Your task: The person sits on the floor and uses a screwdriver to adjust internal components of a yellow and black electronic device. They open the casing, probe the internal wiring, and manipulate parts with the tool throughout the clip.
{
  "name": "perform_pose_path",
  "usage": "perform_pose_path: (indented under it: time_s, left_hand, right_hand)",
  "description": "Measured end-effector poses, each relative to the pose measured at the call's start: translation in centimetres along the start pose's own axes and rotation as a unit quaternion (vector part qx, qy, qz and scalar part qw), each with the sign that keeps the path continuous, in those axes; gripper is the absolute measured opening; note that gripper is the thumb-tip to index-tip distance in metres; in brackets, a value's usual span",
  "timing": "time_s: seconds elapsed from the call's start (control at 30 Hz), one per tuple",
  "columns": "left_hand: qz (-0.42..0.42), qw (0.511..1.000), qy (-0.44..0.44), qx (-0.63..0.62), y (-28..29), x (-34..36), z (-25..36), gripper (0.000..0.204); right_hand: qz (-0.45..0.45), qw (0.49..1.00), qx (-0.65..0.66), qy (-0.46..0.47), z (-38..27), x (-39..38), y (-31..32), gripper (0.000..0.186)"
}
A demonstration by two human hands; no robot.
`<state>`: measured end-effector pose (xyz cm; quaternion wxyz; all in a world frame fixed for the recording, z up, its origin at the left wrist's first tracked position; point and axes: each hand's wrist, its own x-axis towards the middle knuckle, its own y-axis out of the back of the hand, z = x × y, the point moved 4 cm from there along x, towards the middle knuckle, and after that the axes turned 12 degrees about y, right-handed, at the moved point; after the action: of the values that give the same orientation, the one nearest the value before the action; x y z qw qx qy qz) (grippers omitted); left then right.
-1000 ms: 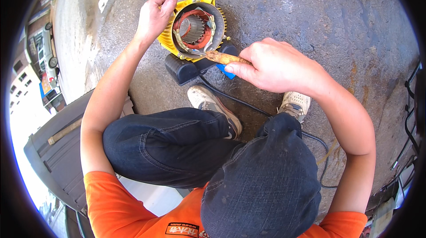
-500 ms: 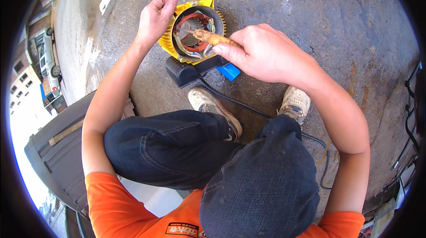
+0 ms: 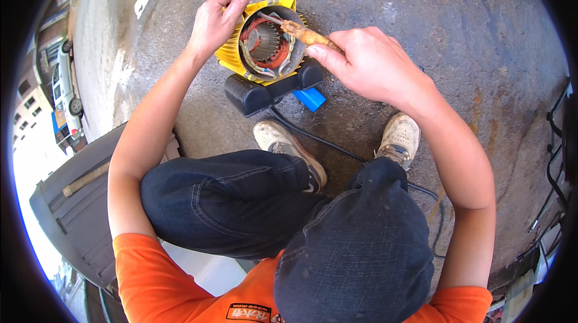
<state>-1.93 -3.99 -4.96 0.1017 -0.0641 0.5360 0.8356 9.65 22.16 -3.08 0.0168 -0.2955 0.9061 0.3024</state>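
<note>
A yellow finned electric motor housing [image 3: 230, 55] sits on the ground with its round end open upward. Inside it are a ring of metal slots and reddish-orange windings [image 3: 280, 59] with pale lead wires. My left hand [image 3: 215, 25] grips the housing's upper left side, fingers curled and thumb raised; part of its grip is hidden. Closed round a screwdriver [image 3: 306, 35] with a worn yellowish-brown handle is my right hand [image 3: 376, 64]. The screwdriver's thin metal shaft points left across the opening, its tip by the upper inner rim.
A black box-like part [image 3: 250, 100] joins the housing's near side, beside a blue flat piece [image 3: 310, 99]. From there a black cable [image 3: 319, 137] runs between my shoes [image 3: 400, 136]. A grey plastic panel with a wooden stick [image 3: 87, 180] lies at left. Dark cables [image 3: 557, 166] line the right edge.
The screwdriver and my right hand have moved right, and the shaft has swung up from the middle of the opening toward its upper rim. My left hand has shifted slightly right.
</note>
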Motion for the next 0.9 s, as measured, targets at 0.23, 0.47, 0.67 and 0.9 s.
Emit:
perform_pose_path:
  time_s: [0.23, 0.47, 0.67, 0.9]
  left_hand:
    - [-0.062, 0.978, -0.145, 0.138, -2.1, 4.3, 2.8, 0.051]
    - [-0.054, 0.973, -0.072, 0.211, -6.4, 7.8, 5.7, 0.055]
    - [-0.095, 0.951, -0.079, 0.285, -9.7, 8.8, 8.6, 0.058]
    - [-0.103, 0.957, -0.108, 0.249, -8.1, 8.8, 7.5, 0.060]
  right_hand:
    - [0.059, 0.996, 0.063, -0.002, 3.9, 0.0, 0.3, 0.057]
    - [0.083, 0.991, 0.094, -0.052, 8.9, -0.4, 0.1, 0.059]
    - [0.021, 0.995, 0.017, -0.097, 9.2, -0.7, 0.7, 0.057]
    - [0.024, 0.994, -0.059, -0.084, 9.0, 0.3, 1.5, 0.055]
